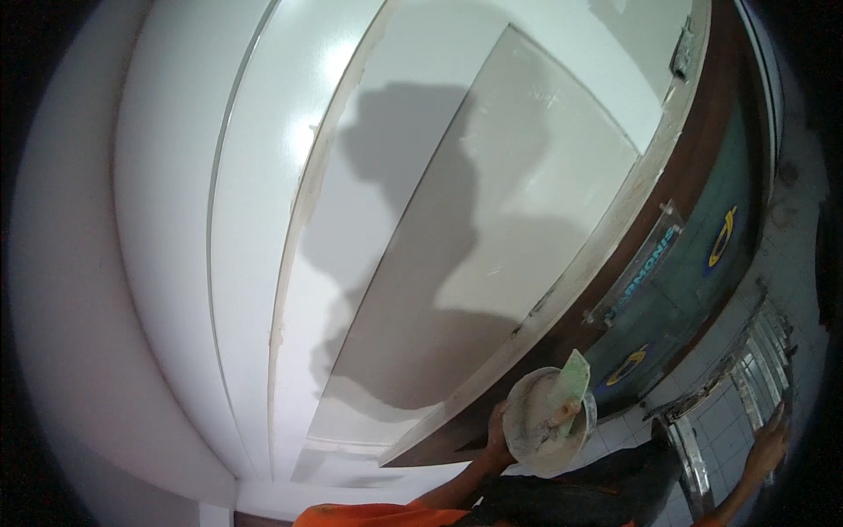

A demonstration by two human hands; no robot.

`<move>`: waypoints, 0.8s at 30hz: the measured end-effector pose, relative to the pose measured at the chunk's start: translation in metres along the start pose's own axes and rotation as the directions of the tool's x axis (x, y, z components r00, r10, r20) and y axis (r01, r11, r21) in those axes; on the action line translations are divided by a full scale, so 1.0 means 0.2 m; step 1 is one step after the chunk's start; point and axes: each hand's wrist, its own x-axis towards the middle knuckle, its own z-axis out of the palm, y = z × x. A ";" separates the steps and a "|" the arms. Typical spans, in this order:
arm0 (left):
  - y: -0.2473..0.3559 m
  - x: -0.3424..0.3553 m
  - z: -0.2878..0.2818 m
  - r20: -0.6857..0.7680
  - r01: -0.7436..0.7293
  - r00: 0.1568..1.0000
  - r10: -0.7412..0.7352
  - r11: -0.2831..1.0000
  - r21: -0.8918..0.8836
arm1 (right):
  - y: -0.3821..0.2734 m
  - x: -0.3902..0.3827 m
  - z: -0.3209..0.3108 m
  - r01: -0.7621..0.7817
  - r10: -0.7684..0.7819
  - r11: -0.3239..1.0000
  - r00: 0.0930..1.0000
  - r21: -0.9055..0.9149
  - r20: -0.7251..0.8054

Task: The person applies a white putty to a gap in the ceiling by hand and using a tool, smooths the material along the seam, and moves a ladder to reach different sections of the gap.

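At the lower middle, my left hand [499, 439] is closed against the side of a round whitish bucket [525, 450] and holds it up. Pale paste coats the bucket's inside. A scraper with a flat pale green blade [575, 376] leans in it, blade sticking out over the rim; its lower end is in the paste. At the lower right, my right hand [769, 446] is at the side rail of a metal ladder [766, 351], fingers curled round it as far as they show.
A large pale panel [492, 211] with raw, plastered edges fills the middle, crossed by my shadow. Along it runs a dark brown frame [694, 184] beside greenish glass [685, 290] with stickers and a clear sign plate [645, 263]. Grey floor tiles [716, 426] show below the ladder.
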 end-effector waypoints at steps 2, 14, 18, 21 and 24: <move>-0.02 0.01 -0.04 0.203 -0.041 0.978 0.058 0.996 -0.085 | 0.01 -0.02 0.05 0.120 -0.145 0.973 0.982 -0.195 -0.118; -0.07 0.22 0.62 0.265 -0.070 0.958 0.105 0.988 -0.141 | -0.28 -0.07 -0.14 -0.261 0.299 0.946 0.932 0.190 -0.206; -0.16 0.33 0.79 0.216 -0.140 0.965 0.152 0.988 -0.067 | -0.35 -0.01 -0.46 -0.068 0.151 0.982 0.848 0.178 -0.508; -0.18 0.39 0.82 0.148 -0.166 0.974 0.174 0.984 -0.063 | -0.38 0.08 -0.51 0.067 0.071 0.979 0.775 0.194 -0.627; -0.21 0.39 0.96 0.092 -0.161 0.982 0.164 0.986 -0.037 | -0.34 0.15 -0.52 0.008 0.076 0.987 0.850 0.158 -0.522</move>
